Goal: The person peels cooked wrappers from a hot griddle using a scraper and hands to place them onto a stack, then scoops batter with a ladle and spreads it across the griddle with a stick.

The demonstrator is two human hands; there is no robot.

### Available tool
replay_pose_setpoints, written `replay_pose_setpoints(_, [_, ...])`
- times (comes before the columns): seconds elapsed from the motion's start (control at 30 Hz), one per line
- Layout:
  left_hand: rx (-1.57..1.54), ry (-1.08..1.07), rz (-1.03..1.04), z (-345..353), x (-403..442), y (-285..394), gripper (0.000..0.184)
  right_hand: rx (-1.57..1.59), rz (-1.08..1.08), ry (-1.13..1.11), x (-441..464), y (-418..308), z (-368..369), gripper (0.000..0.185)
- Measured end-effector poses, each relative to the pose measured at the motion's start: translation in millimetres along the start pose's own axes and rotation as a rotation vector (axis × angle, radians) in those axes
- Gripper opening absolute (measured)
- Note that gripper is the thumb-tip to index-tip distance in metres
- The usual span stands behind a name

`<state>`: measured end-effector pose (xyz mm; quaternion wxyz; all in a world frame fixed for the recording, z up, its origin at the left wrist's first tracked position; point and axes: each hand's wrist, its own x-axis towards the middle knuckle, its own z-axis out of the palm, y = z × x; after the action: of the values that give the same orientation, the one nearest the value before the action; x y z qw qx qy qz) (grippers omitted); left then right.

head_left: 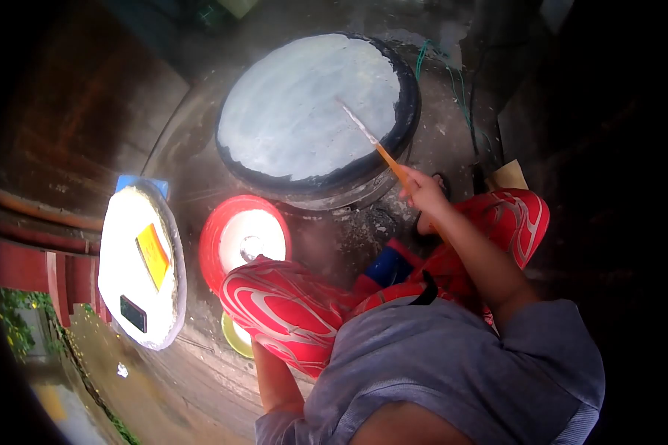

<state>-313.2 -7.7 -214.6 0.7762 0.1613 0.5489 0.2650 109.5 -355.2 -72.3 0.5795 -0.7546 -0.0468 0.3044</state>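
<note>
My right hand (424, 191) is closed around the orange handle of a long, thin spatula (367, 133). The spatula's pale, whitish blade points up and left over a round white sheet of batter (304, 111). Whether its tip touches the sheet I cannot tell. This sheet covers most of a large round griddle (410, 96) with a dark rim. Only my left forearm shows, running down behind my left knee; the hand itself is hidden there. A yellow-green bowl (235, 337) is partly visible beside that knee.
A red basin (214, 230) with white contents stands left of the griddle. Farther left, a round white surface (126, 252) bears a yellow packet (152, 256) and a dark phone (133, 314). Green cord (460, 96) lies at right. My knees flank the near space.
</note>
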Motion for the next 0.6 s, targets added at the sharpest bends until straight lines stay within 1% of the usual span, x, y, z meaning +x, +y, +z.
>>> replay_pose_setpoints(0.07, [0.004, 0.014, -0.002, -4.9, -1.7, -1.6, 0.02, -0.403, -0.361, 0.131, 9.2, 9.7, 6.2, 0.042])
replay_pose_setpoints(0.1, [0.009, 0.012, -0.003, -4.5, -1.2, -2.9, 0.02, -0.403, -0.359, 0.13, 8.0, 6.7, 10.2, 0.042])
replay_pose_setpoints(0.17, [0.008, 0.019, 0.002, -6.9, -2.7, -3.2, 0.02, -0.905, -0.436, 0.251, 5.4, 0.8, 20.8, 0.043])
replay_pose_setpoints(0.2, [0.005, 0.024, -0.002, -9.0, -3.9, -3.4, 0.02, -0.902, -0.432, 0.247, 0.4, -2.8, 27.1, 0.043])
replay_pose_setpoints(0.27, [0.013, 0.024, 0.001, -9.6, -5.0, -3.8, 0.02, -1.047, -0.374, 0.267, -10.3, -9.2, 34.9, 0.041])
replay_pose_setpoints(0.3, [0.009, 0.025, 0.003, -9.7, -4.6, -5.1, 0.02, -1.047, -0.375, 0.269, -13.7, -6.0, 33.7, 0.041])
replay_pose_setpoints(0.37, [0.005, 0.025, 0.001, -10.6, -4.6, -6.0, 0.021, -0.488, -0.47, 0.059, -17.9, 1.0, 22.7, 0.037])
replay_pose_setpoints(0.43, [0.0, 0.03, 0.001, -11.9, -6.7, -7.5, 0.021, 0.017, -0.052, 0.023, -14.0, -1.4, 7.2, 0.035])
replay_pose_setpoints(0.47, [0.0, 0.028, 0.001, -11.5, -6.1, -8.5, 0.021, 0.087, 0.066, 0.095, -10.3, 1.2, -0.7, 0.034])
replay_pose_setpoints(0.5, [-0.001, 0.031, 0.003, -12.2, -6.5, -9.3, 0.021, 0.085, 0.067, 0.094, -11.5, 5.5, -0.4, 0.034])
replay_pose_setpoints(0.57, [-0.004, 0.036, 0.003, -14.8, -6.6, -10.0, 0.021, -0.448, -0.377, 0.319, -22.7, 15.3, 2.5, 0.035])
replay_pose_setpoints(0.6, [-0.003, 0.034, 0.004, -14.5, -6.2, -10.9, 0.021, -0.448, -0.38, 0.322, -30.0, 19.1, 6.2, 0.035])
